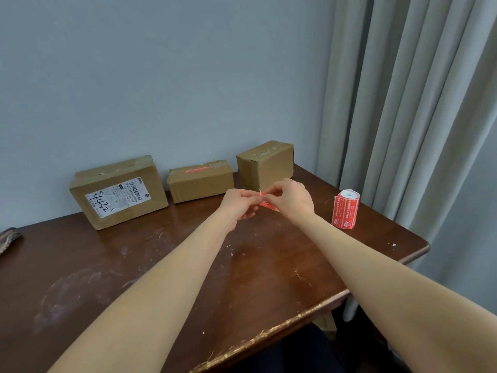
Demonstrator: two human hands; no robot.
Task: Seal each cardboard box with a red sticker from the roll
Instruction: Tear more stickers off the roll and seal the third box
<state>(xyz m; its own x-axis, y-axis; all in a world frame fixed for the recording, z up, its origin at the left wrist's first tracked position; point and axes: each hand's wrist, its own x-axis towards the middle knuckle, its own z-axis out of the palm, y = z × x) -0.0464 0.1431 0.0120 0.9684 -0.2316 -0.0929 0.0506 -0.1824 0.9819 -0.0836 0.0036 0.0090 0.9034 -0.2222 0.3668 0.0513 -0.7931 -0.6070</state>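
Three cardboard boxes stand along the wall on the dark wooden table (pixel 188 278). The left box (pixel 118 191) carries a white shipping label. A red sticker (pixel 197 169) lies across the top of the middle box (pixel 200 181). The right box (pixel 265 164) stands taller, and I see no red on it. Above the table in front of the boxes, my left hand (pixel 238 204) and my right hand (pixel 291 199) both pinch a loose red sticker (pixel 266 203) between their fingertips. The red sticker roll (pixel 346 209) stands upright to the right of my right hand.
A grey curtain (pixel 408 103) hangs at the right, behind the table's corner. A dark woven object (pixel 8 238) lies at the left edge. The table's near edge (pixel 269 335) is chipped. Bare scratched tabletop lies between me and the boxes.
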